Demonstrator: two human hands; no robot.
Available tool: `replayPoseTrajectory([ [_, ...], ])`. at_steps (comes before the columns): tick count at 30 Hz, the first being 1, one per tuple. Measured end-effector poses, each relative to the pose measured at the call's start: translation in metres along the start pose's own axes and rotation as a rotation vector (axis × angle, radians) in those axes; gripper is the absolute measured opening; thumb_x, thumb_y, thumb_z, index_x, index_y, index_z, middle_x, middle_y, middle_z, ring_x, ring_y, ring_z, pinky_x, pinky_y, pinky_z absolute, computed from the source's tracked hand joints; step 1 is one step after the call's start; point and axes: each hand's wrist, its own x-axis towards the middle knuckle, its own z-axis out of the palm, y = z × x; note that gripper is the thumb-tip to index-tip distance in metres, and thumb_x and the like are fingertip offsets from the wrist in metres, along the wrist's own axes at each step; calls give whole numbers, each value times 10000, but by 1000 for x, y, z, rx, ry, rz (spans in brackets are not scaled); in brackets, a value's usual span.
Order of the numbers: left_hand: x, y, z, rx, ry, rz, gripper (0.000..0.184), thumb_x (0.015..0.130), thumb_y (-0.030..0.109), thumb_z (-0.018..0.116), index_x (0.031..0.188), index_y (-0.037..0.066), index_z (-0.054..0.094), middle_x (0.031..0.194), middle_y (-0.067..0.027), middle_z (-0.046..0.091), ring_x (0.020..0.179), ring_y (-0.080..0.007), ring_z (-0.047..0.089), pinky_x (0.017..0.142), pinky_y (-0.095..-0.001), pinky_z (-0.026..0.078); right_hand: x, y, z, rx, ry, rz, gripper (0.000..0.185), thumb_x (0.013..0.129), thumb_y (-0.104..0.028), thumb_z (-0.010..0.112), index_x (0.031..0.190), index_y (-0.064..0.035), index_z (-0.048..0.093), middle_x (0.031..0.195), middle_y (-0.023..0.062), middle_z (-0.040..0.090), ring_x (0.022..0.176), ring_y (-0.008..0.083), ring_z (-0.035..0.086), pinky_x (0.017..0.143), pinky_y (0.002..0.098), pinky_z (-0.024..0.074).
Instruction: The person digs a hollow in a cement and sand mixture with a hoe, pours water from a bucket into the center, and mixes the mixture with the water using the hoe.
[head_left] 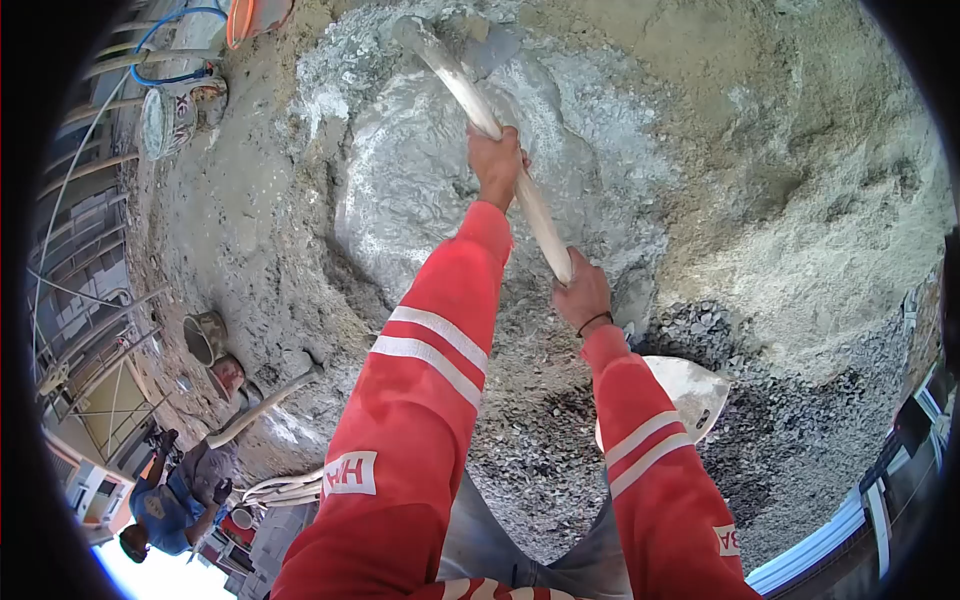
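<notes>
A long pale wooden handle [537,215] runs diagonally over a patch of wet grey mortar [410,180]. My left hand [495,165] is wrapped round the middle of the handle. Lower down, my right hand [583,292] grips the handle near its end; a dark band circles that wrist. The handle's far end lies at the top of the mortar, beside a greyish blade partly sunk in the mix. Red sleeves with white stripes cover both arms.
Gravel [780,450] lies at the lower right, near a whitish container [690,395] partly behind my right arm. Sand [800,250] is heaped at right. Buckets [168,122] and a blue hose [140,50] are at left. Another person [165,505] is at lower left, near a second wooden handle [260,408].
</notes>
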Motion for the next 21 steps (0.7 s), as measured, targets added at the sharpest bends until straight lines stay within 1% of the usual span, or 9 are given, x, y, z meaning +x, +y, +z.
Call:
replayPoseTrajectory([
  [1,8,-4,13,1,1,-2,387,792,26,588,1131,-46,415,633,-115,546,417,-194,540,357,-342,457,11,1,-7,0,-2,1,493,673,-161,692,1146,-102,565,839,246,648,791,433,628,713,510,511],
  [3,18,-13,35,175,22,-58,251,798,21,568,990,-29,415,648,-90,499,448,-186,524,353,-326,436,22,-1,-19,-66,-76,104,452,684,-183,697,1109,-110,564,865,233,657,814,433,632,733,506,517],
  [4,21,-26,40,246,69,-72,234,783,20,573,944,-68,428,641,-111,519,439,-209,537,347,-344,434,22,-1,-24,-116,-136,151,406,699,-199,692,1070,-107,554,885,222,663,836,434,635,745,508,518],
  [8,13,-58,20,230,32,-181,245,776,15,569,942,-99,429,617,-121,524,413,-216,529,348,-356,434,-7,-5,-31,-156,-199,157,399,706,-218,692,1061,-110,548,880,211,665,853,423,639,750,506,519],
  [10,-5,-57,17,291,61,-244,260,759,20,573,936,-126,450,608,-151,548,413,-235,553,356,-366,442,-24,-12,-27,-173,-212,227,385,708,-230,695,1042,-108,546,883,203,667,851,415,641,751,507,516],
  [11,-16,-57,12,281,76,-250,260,759,20,573,936,-126,450,608,-151,548,413,-235,553,356,-366,442,-37,-15,-23,-186,-223,216,385,708,-230,695,1042,-108,546,883,203,667,851,415,641,751,507,516],
  [13,-34,-50,5,424,35,-325,275,745,36,579,932,-139,479,638,-186,583,444,-252,592,377,-373,462,-57,-19,-16,-174,-174,252,378,715,-241,692,1037,-104,550,898,199,667,861,412,639,756,503,516],
  [16,-57,-60,-11,436,25,-336,279,734,47,577,925,-141,499,669,-209,607,460,-264,613,394,-379,475,-85,-23,-6,-122,-202,278,358,720,-222,673,1031,-91,553,913,199,666,866,418,634,757,504,513],
  [21,-85,-80,-59,380,14,-413,284,731,38,579,933,-142,493,665,-199,612,467,-271,619,408,-380,485,-135,-43,19,-188,-192,301,322,723,-185,638,1015,-75,557,918,204,663,868,427,630,760,510,507],
])
